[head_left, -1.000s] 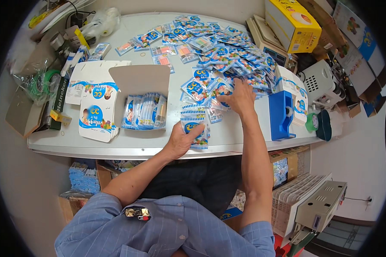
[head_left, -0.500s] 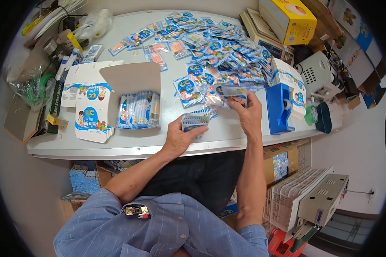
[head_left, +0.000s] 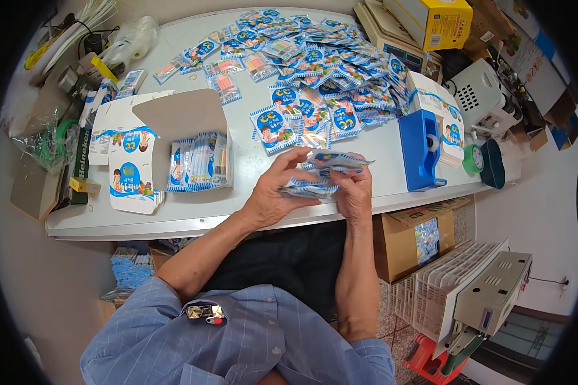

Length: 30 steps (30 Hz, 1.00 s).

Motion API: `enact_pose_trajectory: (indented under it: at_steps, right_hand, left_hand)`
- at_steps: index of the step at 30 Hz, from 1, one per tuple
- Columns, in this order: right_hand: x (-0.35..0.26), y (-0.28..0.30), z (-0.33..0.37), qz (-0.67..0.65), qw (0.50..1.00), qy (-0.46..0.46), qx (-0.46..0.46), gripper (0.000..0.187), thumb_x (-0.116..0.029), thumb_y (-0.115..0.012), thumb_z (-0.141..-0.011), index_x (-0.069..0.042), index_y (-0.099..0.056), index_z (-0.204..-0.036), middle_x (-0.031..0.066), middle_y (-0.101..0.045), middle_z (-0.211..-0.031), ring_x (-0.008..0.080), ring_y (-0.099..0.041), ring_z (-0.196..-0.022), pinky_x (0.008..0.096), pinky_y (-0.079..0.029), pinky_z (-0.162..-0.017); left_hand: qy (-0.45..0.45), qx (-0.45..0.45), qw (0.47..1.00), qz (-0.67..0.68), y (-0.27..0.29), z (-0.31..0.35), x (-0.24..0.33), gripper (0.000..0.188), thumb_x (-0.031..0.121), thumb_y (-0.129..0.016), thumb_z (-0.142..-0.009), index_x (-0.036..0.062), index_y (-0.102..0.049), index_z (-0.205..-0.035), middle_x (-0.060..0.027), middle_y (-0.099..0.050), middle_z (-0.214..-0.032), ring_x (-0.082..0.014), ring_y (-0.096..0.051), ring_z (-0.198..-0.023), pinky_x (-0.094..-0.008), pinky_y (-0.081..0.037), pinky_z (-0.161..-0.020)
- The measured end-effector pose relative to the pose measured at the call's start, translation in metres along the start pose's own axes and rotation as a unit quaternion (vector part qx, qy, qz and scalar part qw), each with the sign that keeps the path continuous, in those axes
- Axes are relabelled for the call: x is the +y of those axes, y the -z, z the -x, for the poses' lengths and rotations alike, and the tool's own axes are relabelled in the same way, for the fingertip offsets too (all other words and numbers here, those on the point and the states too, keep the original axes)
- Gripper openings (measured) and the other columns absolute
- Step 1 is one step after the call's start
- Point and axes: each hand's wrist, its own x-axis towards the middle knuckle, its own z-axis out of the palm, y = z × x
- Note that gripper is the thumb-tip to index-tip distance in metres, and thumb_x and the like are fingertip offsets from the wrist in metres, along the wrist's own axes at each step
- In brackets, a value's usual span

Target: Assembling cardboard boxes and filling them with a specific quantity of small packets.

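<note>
My left hand (head_left: 273, 192) is closed round a small stack of blue-and-white packets (head_left: 309, 187) near the table's front edge. Against that stack, my right hand (head_left: 354, 192) grips another printed packet (head_left: 340, 160), which lies tilted over its top. Beyond both hands spreads a big heap of similar packets (head_left: 347, 70), some showing coloured sticks through clear film. To the left stands a white carton (head_left: 183, 115) with its flap raised, holding a row of upright packets (head_left: 199, 160). How many packets my hands hold is hidden.
Flat printed cartons (head_left: 131, 183) lie left of the open one. A blue tape dispenser (head_left: 421, 154) stands at the right, beside more cartons (head_left: 453, 122), green tape (head_left: 472, 159) and a scale (head_left: 392, 45). Below the table's right side are a cardboard box (head_left: 398, 250) and white crates (head_left: 430, 289).
My right hand has come left and nearer with its packet, from the heap's edge to the stack in my left hand. My left hand has risen slightly.
</note>
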Motion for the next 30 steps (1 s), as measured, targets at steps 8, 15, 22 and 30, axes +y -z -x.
enact_pose_trajectory:
  at_steps: [8, 15, 22, 30]
  right_hand:
    - [-0.005, -0.022, 0.009, 0.161, 0.982, 0.003, -0.098, 0.047, -0.008, -0.061, -0.082, 0.001, -0.056, -0.128, 0.0162, -0.059, -0.136, 0.0210, -0.058, -0.121, 0.0351, -0.045, -0.107]
    - [0.015, -0.016, 0.023, 0.067, 0.993, 0.062, -0.079, 0.074, -0.058, -0.062, -0.098, 0.003, -0.049, -0.136, 0.0175, -0.057, -0.139, 0.0239, -0.058, -0.124, 0.0377, -0.045, -0.109]
    - [0.022, -0.008, 0.025, 0.066, 0.996, 0.031, -0.052, 0.083, -0.070, -0.054, -0.097, 0.003, -0.050, -0.136, 0.0173, -0.059, -0.135, 0.0236, -0.059, -0.122, 0.0386, -0.047, -0.107]
    - [0.037, -0.034, 0.025, -0.081, 0.997, 0.017, -0.005, 0.074, -0.064, -0.023, -0.109, 0.001, -0.056, -0.125, 0.0186, -0.062, -0.127, 0.0291, -0.063, -0.116, 0.0418, -0.048, -0.105]
  left_hand:
    - [-0.031, -0.064, 0.994, -0.085, 0.002, 0.006, 0.001, 0.045, 0.010, -0.094, -0.071, 0.0163, -0.077, -0.111, -0.0116, -0.047, -0.154, -0.0349, -0.044, -0.143, -0.0455, -0.038, -0.118]
    - [-0.043, -0.112, 0.987, -0.109, -0.001, 0.011, -0.003, 0.037, 0.012, -0.092, -0.071, 0.0166, -0.078, -0.104, -0.0152, -0.040, -0.161, -0.0375, -0.045, -0.143, -0.0450, -0.041, -0.115]
    - [-0.031, -0.119, 0.986, -0.116, -0.003, 0.010, 0.004, 0.036, 0.013, -0.092, -0.072, 0.0150, -0.079, -0.105, -0.0149, -0.036, -0.162, -0.0372, -0.043, -0.145, -0.0438, -0.042, -0.115]
    - [-0.089, -0.030, 0.991, -0.093, -0.014, 0.016, -0.012, 0.074, 0.014, -0.096, -0.071, 0.0196, -0.060, -0.137, -0.0204, -0.023, -0.166, -0.0379, -0.047, -0.142, -0.0459, -0.042, -0.116]
